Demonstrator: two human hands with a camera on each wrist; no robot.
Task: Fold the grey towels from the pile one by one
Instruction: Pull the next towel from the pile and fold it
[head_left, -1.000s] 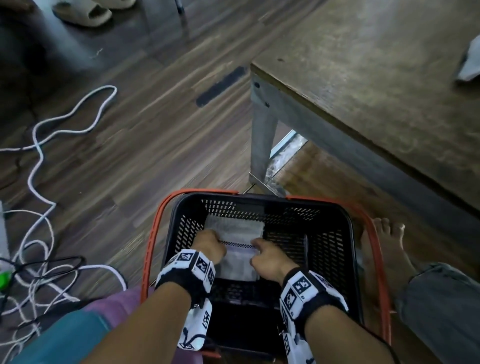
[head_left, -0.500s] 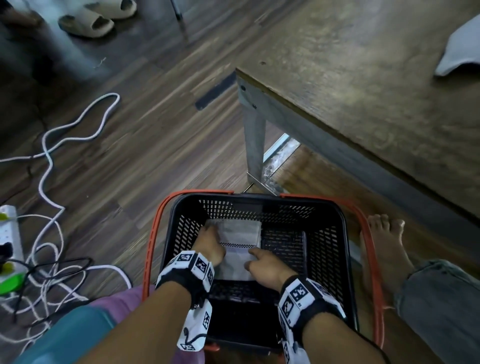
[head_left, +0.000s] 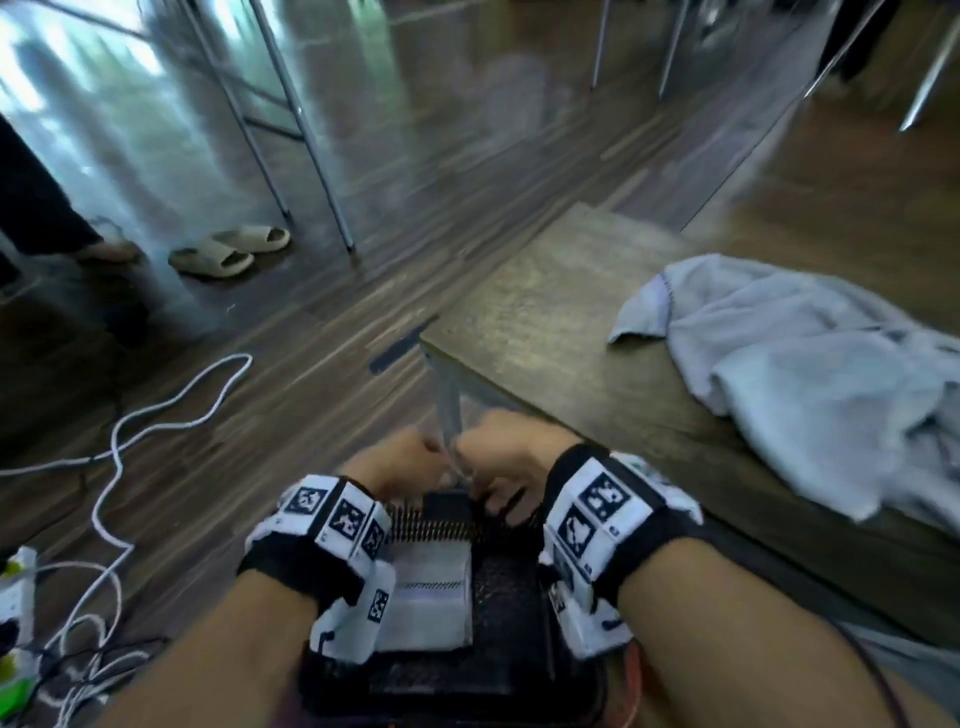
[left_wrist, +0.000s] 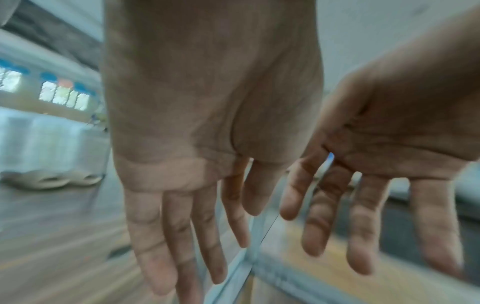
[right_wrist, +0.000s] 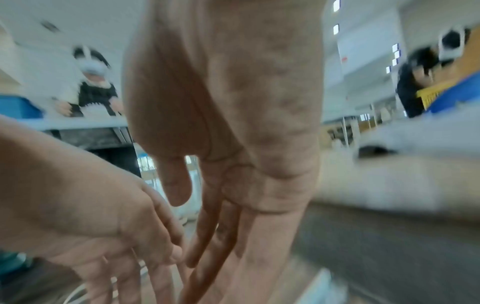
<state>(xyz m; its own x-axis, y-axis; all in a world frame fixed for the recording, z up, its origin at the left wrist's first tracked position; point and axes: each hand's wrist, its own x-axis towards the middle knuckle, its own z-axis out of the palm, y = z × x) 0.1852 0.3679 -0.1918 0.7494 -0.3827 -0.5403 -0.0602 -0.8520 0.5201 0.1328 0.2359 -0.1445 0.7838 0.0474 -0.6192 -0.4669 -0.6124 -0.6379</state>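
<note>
A folded grey towel (head_left: 431, 592) lies flat in the black basket (head_left: 506, 587) between my forearms. My left hand (head_left: 405, 462) and right hand (head_left: 511, 447) are side by side above the basket's far rim, both blurred and holding nothing. The left wrist view shows the left hand (left_wrist: 207, 205) with straight, spread fingers and the right hand (left_wrist: 376, 164) open beside it. In the right wrist view the right hand (right_wrist: 228, 144) also has straight fingers. A crumpled pile of grey towels (head_left: 810, 374) lies on the wooden table (head_left: 545, 312) to the right.
The table leg (head_left: 448, 410) stands just beyond my hands. White cables (head_left: 171, 410) and a power strip (head_left: 15, 597) lie on the floor at left. A pair of slippers (head_left: 228, 252) sits farther back, near metal chair legs (head_left: 311, 130).
Both hands let go of the folded towel and rose out of the basket. The head view swung up, bringing the towel pile on the table into sight.
</note>
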